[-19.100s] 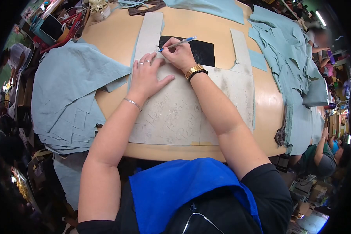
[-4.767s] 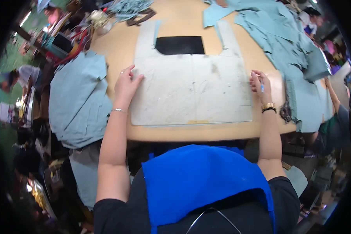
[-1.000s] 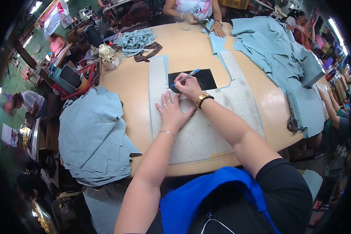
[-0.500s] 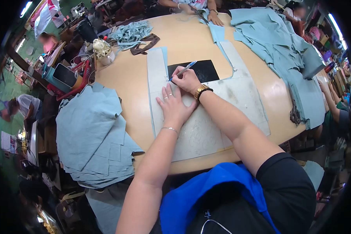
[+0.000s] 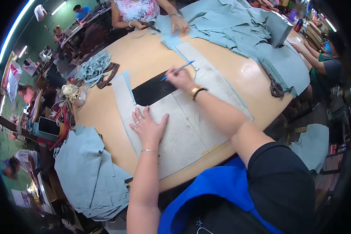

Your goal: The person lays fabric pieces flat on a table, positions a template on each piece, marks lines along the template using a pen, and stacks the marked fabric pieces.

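My left hand (image 5: 147, 125) rests flat on a large grey-white U-shaped pattern template (image 5: 179, 136), fingers spread near the notch's lower left corner. Pinched in my right hand (image 5: 181, 81) is a blue pen (image 5: 184, 67), its tip pointing left above a black rectangular sheet (image 5: 151, 90). That sheet fills much of the notch between the template's two arms. Thin edges of light-blue material (image 5: 127, 81) peek out from beneath the template. Whether my right hand touches the template, I cannot tell.
Stacked light-blue pieces (image 5: 84, 167) lie at the table's left edge. More blue material (image 5: 222, 29) covers the far right. Blue scraps (image 5: 93, 68) and a brown strip (image 5: 108, 76) sit far left. Across the table, a person's hands (image 5: 178, 24) work with scissors (image 5: 151, 26).
My right hand has moved with the pen from the notch's left corner toward its right side. My left hand lies lower and further left on the template. The whole view has turned.
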The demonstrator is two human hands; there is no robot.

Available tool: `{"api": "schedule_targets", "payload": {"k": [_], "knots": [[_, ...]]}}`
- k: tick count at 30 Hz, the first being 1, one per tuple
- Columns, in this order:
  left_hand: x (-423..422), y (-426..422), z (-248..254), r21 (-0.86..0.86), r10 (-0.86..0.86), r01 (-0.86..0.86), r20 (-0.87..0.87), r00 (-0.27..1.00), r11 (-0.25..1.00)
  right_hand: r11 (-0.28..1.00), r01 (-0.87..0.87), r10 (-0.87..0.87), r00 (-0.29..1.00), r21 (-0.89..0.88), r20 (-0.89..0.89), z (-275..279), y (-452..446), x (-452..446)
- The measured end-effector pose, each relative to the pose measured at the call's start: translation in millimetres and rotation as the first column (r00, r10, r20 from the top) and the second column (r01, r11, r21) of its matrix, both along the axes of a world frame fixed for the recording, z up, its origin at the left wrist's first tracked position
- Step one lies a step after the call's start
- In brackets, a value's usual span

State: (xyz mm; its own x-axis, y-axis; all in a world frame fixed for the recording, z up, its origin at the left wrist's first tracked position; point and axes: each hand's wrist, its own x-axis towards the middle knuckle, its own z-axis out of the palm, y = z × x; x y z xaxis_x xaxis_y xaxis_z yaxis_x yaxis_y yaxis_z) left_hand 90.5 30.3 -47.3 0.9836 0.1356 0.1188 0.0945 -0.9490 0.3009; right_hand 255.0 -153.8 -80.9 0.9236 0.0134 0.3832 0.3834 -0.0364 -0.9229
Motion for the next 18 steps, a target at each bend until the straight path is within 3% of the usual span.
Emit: {"api": "schedule_targets", "payload": {"k": [1, 2, 4, 12, 18], "knots": [[0, 0, -1, 0.001, -0.002, 0.002, -0.002, 1.000, 1.000, 0.998, 0.063, -0.065, 0.992, -0.015, -0.109, 17, -31, -9], [0, 0, -2, 0.004, -0.002, 0.002, -0.003, 1.000, 1.000, 0.966, 0.215, -0.218, 0.976, -0.142, -0.002, 18, -61, -5], [1, -1, 0, 0.022, 0.002, -0.002, 0.002, 1.000, 1.000, 0.956, 0.266, -0.267, 0.964, -0.122, 0.010, 2, -110, 12], [0, -3, 1, 0.041, 0.007, -0.007, -0.012, 1.000, 0.999, 0.953, 0.171, -0.197, 0.977, -0.250, -0.082, 14, -134, -7], [1, -3, -1, 0.074, 0.008, -0.006, -0.022, 1.000, 0.997, 0.934, 0.168, -0.188, 0.982, -0.315, -0.033, 17, -132, -11]]}}
